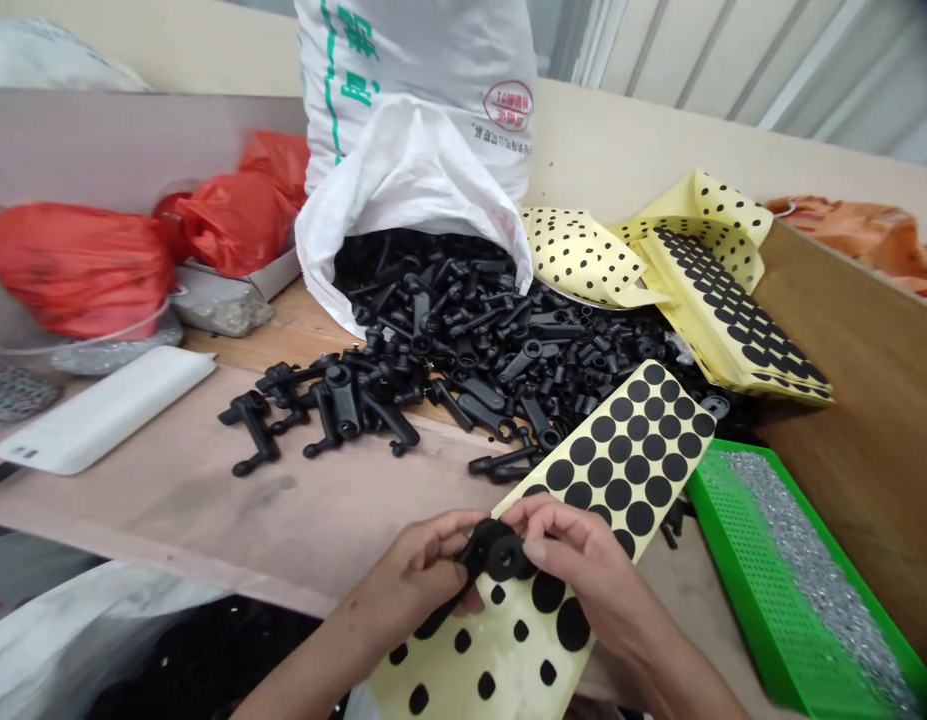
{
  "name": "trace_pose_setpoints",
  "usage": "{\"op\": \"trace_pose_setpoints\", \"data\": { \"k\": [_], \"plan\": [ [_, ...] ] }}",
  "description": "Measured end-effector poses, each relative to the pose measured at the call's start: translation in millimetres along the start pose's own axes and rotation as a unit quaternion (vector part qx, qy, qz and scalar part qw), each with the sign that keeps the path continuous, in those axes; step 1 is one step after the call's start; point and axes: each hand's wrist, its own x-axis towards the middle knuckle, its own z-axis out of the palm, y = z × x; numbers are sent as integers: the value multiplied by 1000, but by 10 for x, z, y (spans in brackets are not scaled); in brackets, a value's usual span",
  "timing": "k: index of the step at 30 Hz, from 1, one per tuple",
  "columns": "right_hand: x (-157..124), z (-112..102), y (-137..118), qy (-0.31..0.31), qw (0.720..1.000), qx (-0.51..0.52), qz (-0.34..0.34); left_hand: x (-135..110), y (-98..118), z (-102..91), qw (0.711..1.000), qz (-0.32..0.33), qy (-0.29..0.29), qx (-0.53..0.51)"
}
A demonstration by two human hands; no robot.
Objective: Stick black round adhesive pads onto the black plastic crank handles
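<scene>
My left hand [422, 575] is closed around a black plastic crank part [484, 556], holding it over a yellow sheet of round black stickers [620, 450] near the table's front edge. My right hand [579, 555] pinches the round end of the same part from the right, thumb and fingers pressed on it. Beyond the sheet a pile of black crank parts [478, 340] spills out of a white woven sack [414, 170]. Several cranks lie apart to the left of the pile [328, 405].
A green perforated tray [725, 540] of small metal bits sits at the right. More yellow sticker sheets [718, 290] lie at the back right. Red plastic bags [80, 265] and a white flat object [103, 410] are on the left. A white bag lies below the table's front edge.
</scene>
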Motion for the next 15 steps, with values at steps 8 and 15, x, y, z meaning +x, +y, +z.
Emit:
{"op": "trace_pose_setpoints", "data": {
  "k": [8,15],
  "plan": [
    [41,32,5,11,1000,-8,7,-26,71,56,1000,-17,8,6],
    [34,44,15,27,999,-27,8,-18,25,29,1000,-15,1,27]
  ]
}}
